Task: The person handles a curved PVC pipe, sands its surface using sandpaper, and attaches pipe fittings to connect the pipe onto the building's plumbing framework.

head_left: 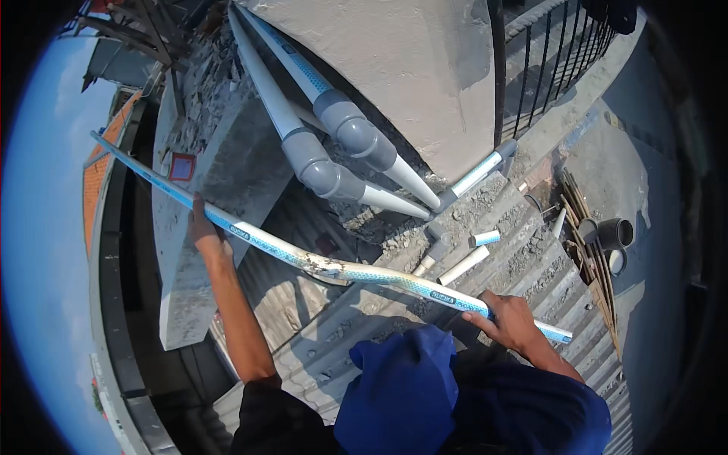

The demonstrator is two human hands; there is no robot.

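Observation:
A long white-and-blue plastic pipe (pixel 265 244) runs across in front of me, from the upper left down to the lower right. It is kinked near its middle, where the surface looks brown and scuffed. My left hand (pixel 206 227) grips it on the left part, the arm stretched out. Near the pipe's right end, my right hand (pixel 512 318) is wrapped round it, leaving a short end sticking out. Beyond the pipe, two fixed pipes with grey elbow fittings (pixel 322 176) slope down along the wall. Two short pipe offcuts, one blue-banded (pixel 484 238) and one white (pixel 463 266), lie past the long pipe.
Corrugated roof sheets (pixel 523 258) with rubble lie beneath me. A concrete ledge (pixel 182 303) stands at left beside a drop. The plastered wall (pixel 425 68) rises ahead, with a metal railing (pixel 542 68) at far right. Bamboo poles (pixel 599 265) and a dark bucket (pixel 616 233) are on the right.

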